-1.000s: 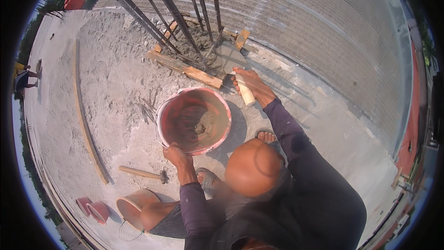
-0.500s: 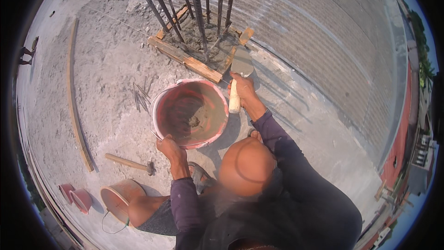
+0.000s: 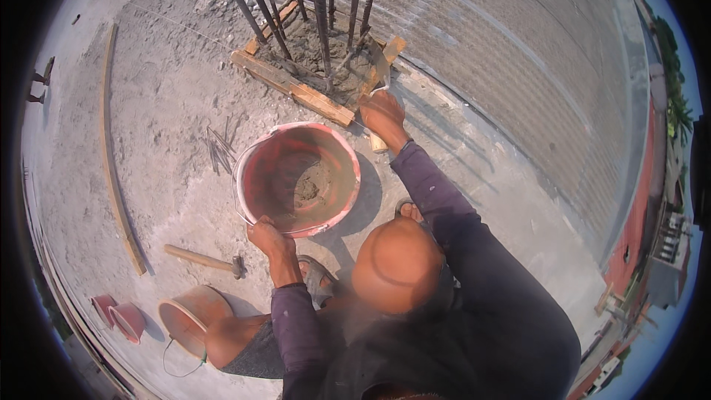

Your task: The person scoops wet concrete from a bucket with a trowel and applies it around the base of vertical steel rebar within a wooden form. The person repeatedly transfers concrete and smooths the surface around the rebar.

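Observation:
My left hand (image 3: 271, 241) is closed on the near left rim of a red bucket (image 3: 259, 178), beside its wire handle. The bucket tilts toward me, with a little wet mortar (image 3: 311, 184) inside. My right hand (image 3: 383, 112) grips a trowel (image 3: 378, 144) by its pale handle. Its blade is turned nearly edge-on at the right corner of a wooden form (image 3: 296, 92). Within that form, rough wet concrete (image 3: 300, 41) surrounds several upright steel bars (image 3: 320, 15). Whether the blade touches the concrete is unclear.
A hammer (image 3: 200, 256) lies left of my left hand. Farther left is a long wooden strip (image 3: 111, 155). An orange bucket (image 3: 211, 304) and two small red buckets (image 3: 127, 320) are at lower left. Short rods (image 3: 220, 150) lie near the bucket. Corrugated roofing (image 3: 503, 52) borders the slab.
My right hand has moved forward with the trowel, and the blade has turned from face-up to nearly edge-on by the form. My left hand stays on the bucket.

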{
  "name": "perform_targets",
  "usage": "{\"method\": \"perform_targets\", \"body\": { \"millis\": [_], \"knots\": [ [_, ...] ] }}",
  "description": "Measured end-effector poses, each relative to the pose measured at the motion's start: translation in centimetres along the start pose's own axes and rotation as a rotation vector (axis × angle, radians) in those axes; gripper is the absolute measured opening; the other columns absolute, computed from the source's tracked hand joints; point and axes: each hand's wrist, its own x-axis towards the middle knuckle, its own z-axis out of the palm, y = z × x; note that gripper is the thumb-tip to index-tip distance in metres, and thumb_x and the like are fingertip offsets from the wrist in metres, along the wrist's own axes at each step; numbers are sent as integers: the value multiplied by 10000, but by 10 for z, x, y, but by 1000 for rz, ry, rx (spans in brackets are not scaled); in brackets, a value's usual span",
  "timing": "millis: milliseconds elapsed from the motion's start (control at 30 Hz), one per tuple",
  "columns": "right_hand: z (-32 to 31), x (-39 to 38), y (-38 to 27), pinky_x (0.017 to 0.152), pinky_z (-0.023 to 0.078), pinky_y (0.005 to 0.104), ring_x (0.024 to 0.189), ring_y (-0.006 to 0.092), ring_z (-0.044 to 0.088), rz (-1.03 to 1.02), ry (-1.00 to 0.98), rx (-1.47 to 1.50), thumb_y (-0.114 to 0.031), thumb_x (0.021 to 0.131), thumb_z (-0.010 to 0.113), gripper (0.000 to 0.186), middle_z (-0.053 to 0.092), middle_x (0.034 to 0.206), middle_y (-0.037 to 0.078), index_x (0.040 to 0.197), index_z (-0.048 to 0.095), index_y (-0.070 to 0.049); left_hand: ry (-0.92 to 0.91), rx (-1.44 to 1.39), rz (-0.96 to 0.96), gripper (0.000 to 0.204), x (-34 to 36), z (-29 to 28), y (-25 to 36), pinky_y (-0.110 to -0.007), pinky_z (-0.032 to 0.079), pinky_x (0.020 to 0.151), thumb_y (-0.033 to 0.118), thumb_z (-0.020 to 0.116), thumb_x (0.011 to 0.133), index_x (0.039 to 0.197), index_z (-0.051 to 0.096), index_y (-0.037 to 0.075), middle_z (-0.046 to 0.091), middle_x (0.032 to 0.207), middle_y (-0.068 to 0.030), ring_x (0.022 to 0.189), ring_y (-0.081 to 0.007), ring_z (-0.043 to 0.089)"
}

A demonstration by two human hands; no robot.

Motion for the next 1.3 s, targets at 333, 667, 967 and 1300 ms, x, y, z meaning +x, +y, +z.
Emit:
{"method": "perform_targets", "body": {
  "millis": [333, 667, 967, 1300],
  "knots": [
    [-14, -6, 29, 432, 485, 330, 498, 163, 595, 481, -324, 1279, -395, 985, 685, 364, 645, 733, 69, 1014, 648, -34, 8, 61, 7, 147, 2, 6, 5, -369, 436, 613, -64, 463, 749, 733, 439, 80, 453, 814, -29, 663, -169, 481],
    [-13, -5, 29, 396, 485, 295, 517, 134, 602, 562, -372, 1416, -350, 1033, 634, 300, 630, 739, 51, 957, 630, -59, 48, 44, 31, 198, -11, 12, 14, -301, 326, 523, -103, 436, 707, 721, 430, 94, 421, 705, 24, 544, -97, 386],
    [-48, 17, 62, 437, 499, 257, 526, 104, 588, 306, -392, 1413, -435, 1055, 569, 442, 610, 715, 20, 1048, 642, 1, 98, 28, 58, 237, -8, 11, 5, -301, 316, 539, -95, 417, 687, 609, 358, 121, 373, 677, 34, 554, -112, 362],
    [-23, -28, 80, 415, 479, 258, 501, 113, 591, 487, -543, 1407, -415, 1058, 569, 411, 613, 711, 24, 996, 660, -20, 77, 96, 81, 195, -4, 9, 12, -305, 342, 558, -56, 439, 729, 619, 415, 103, 410, 676, 18, 576, -122, 411]
  ]
}}
